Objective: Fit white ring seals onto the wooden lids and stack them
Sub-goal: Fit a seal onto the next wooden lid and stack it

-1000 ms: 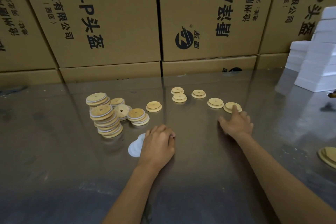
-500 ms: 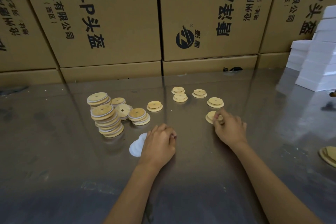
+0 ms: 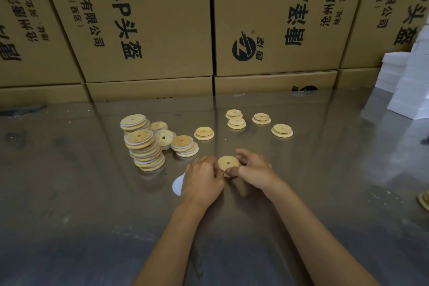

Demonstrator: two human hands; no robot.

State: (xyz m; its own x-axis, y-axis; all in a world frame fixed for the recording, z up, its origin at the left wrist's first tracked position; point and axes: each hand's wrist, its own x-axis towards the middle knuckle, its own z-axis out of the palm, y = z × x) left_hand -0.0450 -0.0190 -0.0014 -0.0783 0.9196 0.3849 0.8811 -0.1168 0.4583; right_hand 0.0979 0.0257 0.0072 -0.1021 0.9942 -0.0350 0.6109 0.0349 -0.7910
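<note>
A round wooden lid [image 3: 228, 164] with a centre hole is held between both hands at the table's middle. My right hand [image 3: 254, 170] pinches its right edge; my left hand [image 3: 202, 180] closes against its left edge. Whether a seal is in my left hand is hidden. White ring seals [image 3: 177, 184] lie partly under my left hand. A leaning stack of sealed lids [image 3: 145, 148] stands to the left, with shorter stacks [image 3: 184, 145] beside it. Several loose lids [image 3: 281, 130] lie further back.
Cardboard boxes [image 3: 148, 21] wall off the back of the shiny metal table [image 3: 69, 193]. White foam blocks [image 3: 408, 90] are piled at the right. Another lid [image 3: 424, 201] shows at the right edge.
My right hand took a lid from the right end of the loose row and pulled it left and nearer, to my left hand. The left hand has closed onto it.
</note>
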